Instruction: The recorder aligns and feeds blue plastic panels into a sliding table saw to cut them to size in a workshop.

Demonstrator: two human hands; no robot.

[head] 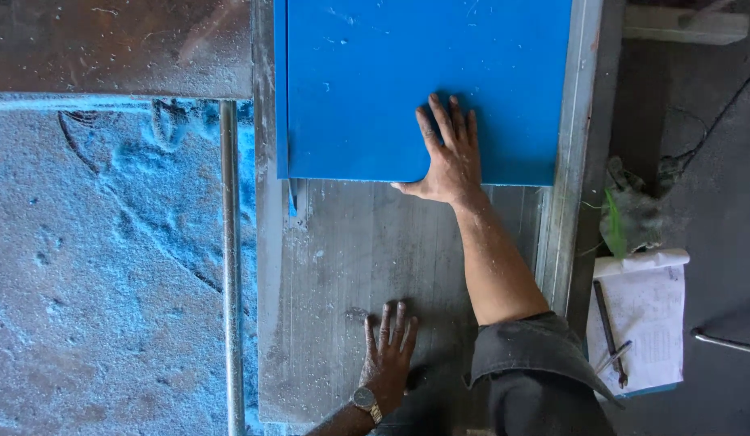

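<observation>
A flat blue panel (pixel 367 81) lies on the grey saw table (pixel 334 274), its near edge about halfway up the view. My right hand (pixel 449 157) is stretched out and lies palm down on the panel's near edge, fingers spread, with the thumb at the edge. My left hand (pixel 387 351), which wears a wristwatch, rests flat on the bare grey table close to me, fingers apart, holding nothing. The two hands are well apart, the left one nearer my body.
A metal fence rail (pixel 573 161) runs along the table's right side and a thin metal bar (pixel 229 266) along its left. Blue sawdust (pixel 108 266) covers the surface at the left. At the right lie a paper pad (pixel 645 323) with a pencil, a crumpled glove (pixel 633 214) and a cable (pixel 714 121).
</observation>
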